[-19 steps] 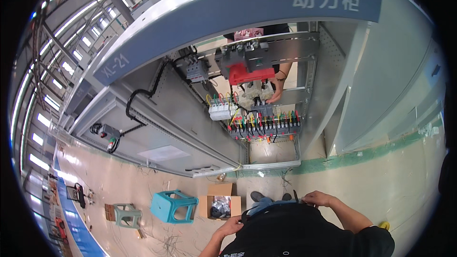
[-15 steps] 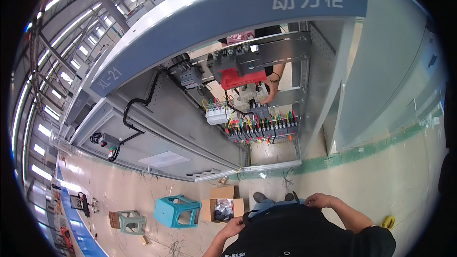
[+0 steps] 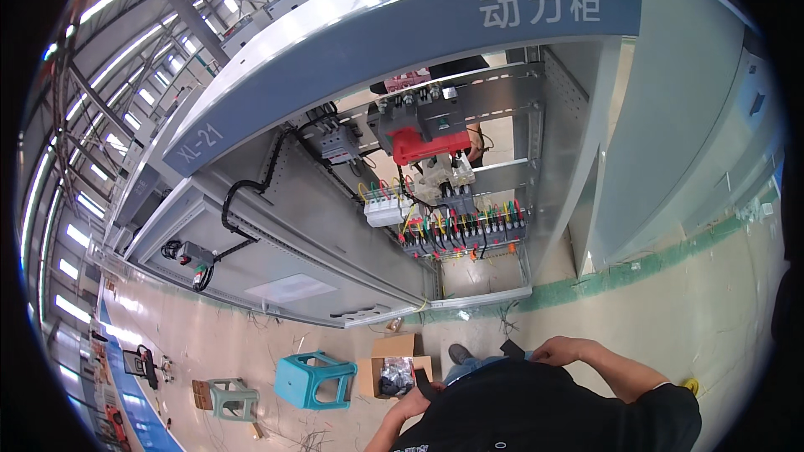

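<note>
Downward head view, nearness uncertain

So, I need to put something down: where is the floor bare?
The pale glossy floor looks barest between the curved green painted stripe and the person's right forearm. Leftward it is crowded: turquoise plastic stool, open brown cardboard box, thin dark wire scraps.

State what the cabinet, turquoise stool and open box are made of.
Cabinet: probably painted sheet metal, smooth, its top glinting. Turquoise stool: likely smooth moulded plastic, one even colour. Open box: seemingly matte brown cardboard, judging by its folded flaps.
</note>
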The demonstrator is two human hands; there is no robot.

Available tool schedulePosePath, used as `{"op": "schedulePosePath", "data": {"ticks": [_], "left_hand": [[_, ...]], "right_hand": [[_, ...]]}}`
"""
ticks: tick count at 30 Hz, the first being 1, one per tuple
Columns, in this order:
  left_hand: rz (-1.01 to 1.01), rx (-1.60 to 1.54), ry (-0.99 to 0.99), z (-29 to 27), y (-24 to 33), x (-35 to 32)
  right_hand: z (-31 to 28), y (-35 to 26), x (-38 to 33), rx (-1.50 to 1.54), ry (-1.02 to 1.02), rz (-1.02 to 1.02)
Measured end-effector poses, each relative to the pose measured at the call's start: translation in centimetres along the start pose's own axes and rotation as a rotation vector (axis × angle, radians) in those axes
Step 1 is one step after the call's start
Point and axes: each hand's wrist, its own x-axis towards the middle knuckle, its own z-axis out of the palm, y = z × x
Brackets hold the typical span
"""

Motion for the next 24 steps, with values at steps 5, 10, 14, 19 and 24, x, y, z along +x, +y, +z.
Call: {"op": "schedulePosePath", "data": {"ticks": [5,10,14,19,24], "left_hand": [[-0.017,0.116,0.004,-1.0,2.5,-0.2],[0.001,0.098,0.087,0.4,-7.9,1.8],[-0.023,-0.013,0.053,0.2,-0.9,0.0],[-0.072,0.212,0.030,0.0,6.5,0.8],[-0.042,0.054,0.087,0.8,1.7,0.8]], "right_hand": [[-0.2,-0.5,2.3,-0.217,-0.025,-0.096],[3.1,0.3,5.0,-0.341,0.196,-0.037],[3.8,1.6,5.7,-0.247,0.246,-0.084],[2.4,-0.7,4.2,-0.064,0.304,-0.211],[2.5,-0.9,5.5,-0.058,0.293,-0.274]]}}
